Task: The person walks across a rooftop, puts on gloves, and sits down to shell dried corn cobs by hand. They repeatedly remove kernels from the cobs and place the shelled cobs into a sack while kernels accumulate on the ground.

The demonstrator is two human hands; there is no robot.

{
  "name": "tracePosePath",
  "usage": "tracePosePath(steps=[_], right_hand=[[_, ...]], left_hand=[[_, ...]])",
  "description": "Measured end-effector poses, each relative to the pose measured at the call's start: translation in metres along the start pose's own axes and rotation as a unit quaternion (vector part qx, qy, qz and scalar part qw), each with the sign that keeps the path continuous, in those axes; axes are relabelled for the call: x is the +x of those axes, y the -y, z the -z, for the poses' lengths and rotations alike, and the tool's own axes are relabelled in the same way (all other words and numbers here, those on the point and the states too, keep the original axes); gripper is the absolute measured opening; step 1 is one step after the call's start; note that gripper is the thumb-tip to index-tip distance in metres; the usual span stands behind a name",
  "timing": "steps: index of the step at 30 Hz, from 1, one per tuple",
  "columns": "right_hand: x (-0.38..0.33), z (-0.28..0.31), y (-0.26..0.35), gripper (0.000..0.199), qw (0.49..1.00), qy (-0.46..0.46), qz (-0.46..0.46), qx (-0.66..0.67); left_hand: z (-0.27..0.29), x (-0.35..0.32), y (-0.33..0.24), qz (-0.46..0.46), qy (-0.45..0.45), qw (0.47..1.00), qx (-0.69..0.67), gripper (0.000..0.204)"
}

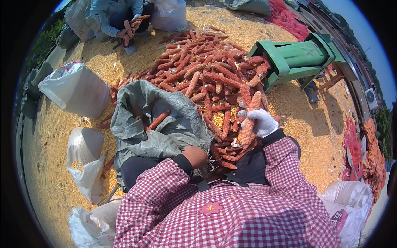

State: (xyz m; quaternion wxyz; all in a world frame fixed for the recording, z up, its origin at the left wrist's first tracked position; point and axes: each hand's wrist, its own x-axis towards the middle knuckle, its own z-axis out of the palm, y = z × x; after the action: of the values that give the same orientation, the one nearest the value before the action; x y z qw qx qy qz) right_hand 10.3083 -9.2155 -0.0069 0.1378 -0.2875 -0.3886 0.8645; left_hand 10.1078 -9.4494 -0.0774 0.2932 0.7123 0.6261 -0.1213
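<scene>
My right hand, in a white glove, grips corn cobs over the near right side of a big pile; a long pale-orange cob stands out along its fingers. Bare and curled, my left hand is at the frayed rim of a grey-green woven sack, closed on its edge; its fingertips are hidden. The sack's mouth gapes toward me, with a reddish cob lying in it. Stripped red cobs make up the pile in front of me, with loose yellow kernels among them.
A green corn sheller stands at the far right, cobs at its mouth. White sacks stand on the left. Across the pile, another person's hands hold several cobs. Yellow kernels cover the ground. Red netting lies at the back.
</scene>
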Motion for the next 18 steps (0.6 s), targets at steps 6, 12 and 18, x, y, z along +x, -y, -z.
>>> tracePosePath(steps=[6, 12, 18], right_hand=[[0.009, -0.019, -0.018, 0.055, 0.98, 0.12, -0.046, 0.154], [0.037, -0.075, -0.075, 0.074, 0.892, 0.007, 0.103, -0.439], [0.033, -0.117, -0.038, 0.076, 0.845, 0.118, 0.016, -0.522]], left_hand=[[0.071, -0.033, 0.027, 0.016, -0.265, 0.887, -0.378, 0.032], [0.056, -0.014, 0.011, -0.066, -0.183, 0.543, -0.817, 0.115], [0.037, -0.005, 0.022, -0.047, -0.295, 0.348, -0.889, 0.038]])
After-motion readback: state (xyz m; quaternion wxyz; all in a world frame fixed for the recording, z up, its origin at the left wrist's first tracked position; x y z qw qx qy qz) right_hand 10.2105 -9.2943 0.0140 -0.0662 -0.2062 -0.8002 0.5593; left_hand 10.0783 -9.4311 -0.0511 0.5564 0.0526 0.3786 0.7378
